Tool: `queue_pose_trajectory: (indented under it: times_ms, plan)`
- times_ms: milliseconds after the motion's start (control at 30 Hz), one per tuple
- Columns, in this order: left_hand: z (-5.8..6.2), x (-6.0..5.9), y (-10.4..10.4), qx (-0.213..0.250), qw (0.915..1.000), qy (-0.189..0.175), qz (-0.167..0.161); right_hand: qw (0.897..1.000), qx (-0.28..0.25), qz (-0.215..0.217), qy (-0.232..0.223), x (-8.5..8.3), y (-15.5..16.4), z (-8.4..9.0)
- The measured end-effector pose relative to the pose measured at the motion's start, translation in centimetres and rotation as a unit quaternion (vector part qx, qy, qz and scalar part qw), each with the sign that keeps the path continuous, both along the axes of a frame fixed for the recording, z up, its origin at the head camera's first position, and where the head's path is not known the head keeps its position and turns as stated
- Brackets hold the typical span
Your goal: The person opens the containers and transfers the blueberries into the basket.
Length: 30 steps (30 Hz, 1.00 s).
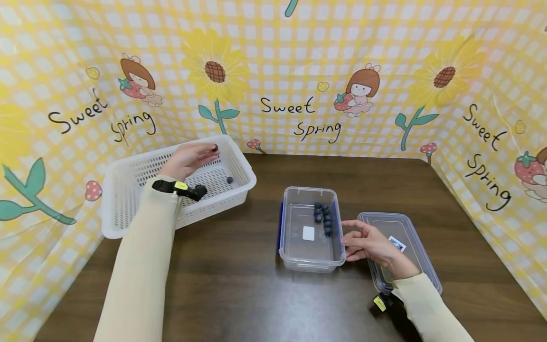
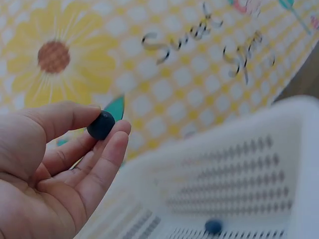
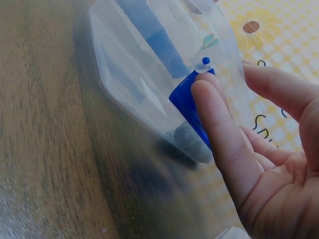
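Observation:
Between thumb and fingertips my left hand [image 1: 188, 159] pinches a blueberry [image 2: 101, 125], held above the white slotted basket [image 1: 249, 184]. One more blueberry [image 1: 230, 180] lies on the basket floor, toward its right end. To the right stands a clear plastic food container [image 1: 295, 249] without its lid, a group of blueberries [image 1: 327, 223] along the right side inside. My right hand [image 1: 369, 244] rests its fingers against that container's right wall. In the right wrist view, a fingertip touches the blue side latch [image 3: 187, 102], which hangs down.
The container's clear lid [image 1: 412, 247] lies flat on the brown wooden table [image 1: 222, 285], partly under my right hand and wrist. A yellow checked cloth [image 1: 278, 61] with sunflowers rises behind the table and along both sides.

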<state>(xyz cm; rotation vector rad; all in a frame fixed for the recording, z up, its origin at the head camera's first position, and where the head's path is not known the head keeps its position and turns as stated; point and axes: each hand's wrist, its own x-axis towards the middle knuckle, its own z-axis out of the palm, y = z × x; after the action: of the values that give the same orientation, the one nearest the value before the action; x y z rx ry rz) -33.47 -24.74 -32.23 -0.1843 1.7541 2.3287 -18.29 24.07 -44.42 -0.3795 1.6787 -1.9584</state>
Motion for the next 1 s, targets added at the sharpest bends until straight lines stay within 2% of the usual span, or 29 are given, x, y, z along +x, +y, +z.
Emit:
queue_pose_trajectory:
  times_ms: [200,433,667,833,1000]
  plan:
    - [-1.3,0.4,-2.9,-0.007,0.9991,-0.036,0.020,1.000,0.003,0.000,-0.003,-0.1,-0.1,-0.1]
    - [-3.1,0.6,-5.4,0.036,0.9948,-0.085,0.043,1.000,0.008,-0.002,-0.004,-0.1,-0.1,-0.2]
    - [-4.0,0.5,-5.6,0.020,0.9925,-0.112,0.046,1.000,0.013,-0.005,-0.008,0.0,0.0,-0.2]
    - [-4.0,0.5,-5.3,0.015,0.9905,-0.117,0.071,1.000,0.013,-0.007,-0.009,0.0,0.0,-0.1]
    - [-3.6,0.4,-4.8,0.025,0.9907,-0.115,0.069,1.000,0.016,-0.010,-0.008,0.0,0.1,-0.1]
